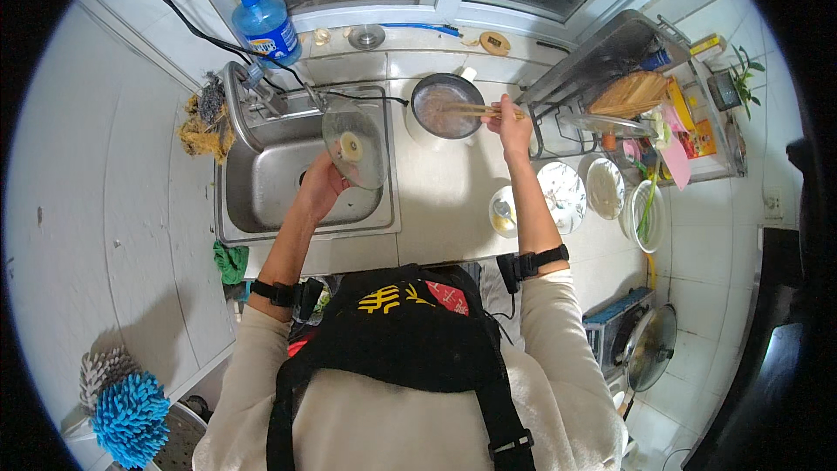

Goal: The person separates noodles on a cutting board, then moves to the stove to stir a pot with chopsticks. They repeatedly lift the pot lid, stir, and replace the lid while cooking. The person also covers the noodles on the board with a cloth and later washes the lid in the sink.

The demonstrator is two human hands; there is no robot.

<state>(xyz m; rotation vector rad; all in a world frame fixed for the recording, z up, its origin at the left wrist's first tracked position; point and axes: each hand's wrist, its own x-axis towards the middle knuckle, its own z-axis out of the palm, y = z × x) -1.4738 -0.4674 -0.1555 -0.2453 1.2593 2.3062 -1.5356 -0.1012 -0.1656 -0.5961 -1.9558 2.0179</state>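
Observation:
My left hand [322, 186] holds a clear glass pot lid [366, 150] with a pale round knob, tilted over the right part of the sink. In my right hand [509, 127] is a pair of wooden chopsticks [467, 106]. Their tips reach into an electric cooking pot [435, 119] with a dark rim and a pale handle. Brownish, cloudy contents fill the pot, too blurred to name. It stands on the counter to the right of the sink, with a black cord running left from it.
A steel sink [261, 203] with a faucet [239, 104] lies at left. Right of my forearm stand a small bowl [502, 226] with a spoon, patterned dishes [561, 196] and a white basket [644, 235]. A dish rack [556, 137] and a blue pump bottle [267, 26] are farther back.

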